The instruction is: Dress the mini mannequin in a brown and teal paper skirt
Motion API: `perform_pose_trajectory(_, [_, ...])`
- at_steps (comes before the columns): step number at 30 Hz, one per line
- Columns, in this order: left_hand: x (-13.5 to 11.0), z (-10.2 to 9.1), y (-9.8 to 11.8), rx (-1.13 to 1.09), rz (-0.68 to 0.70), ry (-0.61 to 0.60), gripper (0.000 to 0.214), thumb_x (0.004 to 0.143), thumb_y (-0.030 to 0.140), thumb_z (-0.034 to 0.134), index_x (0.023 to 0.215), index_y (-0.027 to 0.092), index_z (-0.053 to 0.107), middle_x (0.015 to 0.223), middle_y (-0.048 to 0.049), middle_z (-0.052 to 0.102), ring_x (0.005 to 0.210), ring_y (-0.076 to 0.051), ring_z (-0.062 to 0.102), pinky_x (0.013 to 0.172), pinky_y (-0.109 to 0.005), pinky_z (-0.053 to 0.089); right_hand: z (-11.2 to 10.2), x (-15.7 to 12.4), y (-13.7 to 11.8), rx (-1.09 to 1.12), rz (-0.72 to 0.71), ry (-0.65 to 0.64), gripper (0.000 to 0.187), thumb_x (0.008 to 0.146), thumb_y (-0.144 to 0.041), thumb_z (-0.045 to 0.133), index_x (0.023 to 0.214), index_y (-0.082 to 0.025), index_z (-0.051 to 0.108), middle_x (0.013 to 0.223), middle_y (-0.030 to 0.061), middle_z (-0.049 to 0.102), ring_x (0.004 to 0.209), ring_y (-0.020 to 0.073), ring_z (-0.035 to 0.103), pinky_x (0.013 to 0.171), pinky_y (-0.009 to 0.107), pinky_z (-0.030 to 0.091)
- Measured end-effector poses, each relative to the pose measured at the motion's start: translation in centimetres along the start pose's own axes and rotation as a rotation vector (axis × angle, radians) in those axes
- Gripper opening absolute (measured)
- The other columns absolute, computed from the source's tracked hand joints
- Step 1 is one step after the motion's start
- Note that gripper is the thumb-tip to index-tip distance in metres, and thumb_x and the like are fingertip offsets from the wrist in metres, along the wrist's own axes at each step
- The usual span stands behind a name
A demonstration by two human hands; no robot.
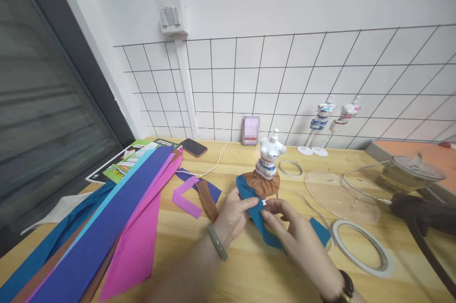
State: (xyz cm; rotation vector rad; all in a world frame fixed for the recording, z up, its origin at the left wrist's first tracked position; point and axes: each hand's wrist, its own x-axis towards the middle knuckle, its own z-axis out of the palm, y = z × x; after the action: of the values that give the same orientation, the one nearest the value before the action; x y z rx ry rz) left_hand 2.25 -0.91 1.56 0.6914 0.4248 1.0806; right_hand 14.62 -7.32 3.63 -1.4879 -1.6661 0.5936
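A small white mannequin torso (pixel 270 155) stands on the wooden table (pixel 231 269), with a brown crepe-paper skirt (pixel 265 184) gathered round its base. My left hand (pixel 233 215) pinches a teal crepe-paper strip (pixel 261 220) just beside the skirt. My right hand (pixel 297 236) grips the same strip from the right, its fingertips close to the left hand's. The strip's far end (pixel 320 231) shows beyond my right wrist.
Long crepe-paper sheets in blue, pink, teal and brown (pixel 107 231) lie at the left. Paper scraps (pixel 194 194), a phone (pixel 194 147), tape rings (pixel 359 246), a clear disc (pixel 342 194) and two more mannequins (pixel 335 120) are about. A glass teapot (pixel 409 175) stands at the right.
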Motion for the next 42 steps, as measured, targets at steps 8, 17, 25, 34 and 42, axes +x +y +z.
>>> perform_pose_trajectory(8, [0.2, -0.5, -0.1, -0.039, -0.007, -0.025, 0.024, 0.060, 0.011, 0.068, 0.083, 0.013, 0.059, 0.079, -0.0043, 0.061, 0.071, -0.013, 0.055, 0.068, -0.026, 0.040, 0.4, 0.6, 0.3, 0.211, 0.223, -0.114, 0.031, 0.078, -0.045, 0.045, 0.079, -0.017, 0.057, 0.063, 0.0001, 0.059, 0.055, 0.0132, 0.055, 0.050, 0.023, 0.043])
perform_pose_trajectory(17, [0.1, -0.5, -0.1, -0.072, -0.002, -0.043, 0.025, 0.063, 0.011, 0.067, 0.086, 0.013, 0.059, 0.084, -0.0046, 0.061, 0.078, -0.013, 0.055, 0.077, -0.029, 0.040, -0.4, -0.4, 0.4, -0.442, -0.292, 0.069, 0.025, 0.084, -0.031, 0.041, 0.097, -0.020, 0.060, 0.069, 0.0040, 0.058, 0.063, 0.0162, 0.054, 0.060, 0.028, 0.041])
perform_pose_trajectory(25, [0.2, -0.6, -0.3, -0.096, 0.014, -0.076, 0.018, 0.068, 0.009, 0.061, 0.085, 0.013, 0.060, 0.078, -0.0034, 0.061, 0.070, -0.011, 0.055, 0.067, -0.025, 0.041, 0.2, -0.5, -0.1, -0.496, -0.420, 0.086, 0.024, 0.086, -0.024, 0.039, 0.100, -0.018, 0.058, 0.069, 0.0037, 0.055, 0.060, 0.0151, 0.051, 0.057, 0.028, 0.041])
perform_pose_trajectory(34, [0.1, -0.7, -0.2, -0.082, -0.007, -0.101, 0.015, 0.072, 0.012, 0.057, 0.086, 0.012, 0.060, 0.080, -0.0070, 0.064, 0.070, -0.013, 0.057, 0.065, -0.025, 0.041, -0.5, -0.3, -0.4, -0.472, -0.385, 0.054, 0.025, 0.086, -0.026, 0.038, 0.098, -0.019, 0.058, 0.072, 0.0045, 0.058, 0.063, 0.0152, 0.055, 0.058, 0.027, 0.043])
perform_pose_trajectory(42, [0.0, -0.8, -0.1, -0.109, -0.034, -0.088, 0.016, 0.076, 0.015, 0.053, 0.091, 0.012, 0.058, 0.085, -0.0087, 0.064, 0.077, -0.016, 0.059, 0.072, -0.031, 0.042, -1.5, 0.7, -0.6, -0.399, -0.253, 0.114, 0.023, 0.084, -0.032, 0.041, 0.083, -0.020, 0.060, 0.069, 0.0046, 0.061, 0.064, 0.0160, 0.058, 0.058, 0.027, 0.044])
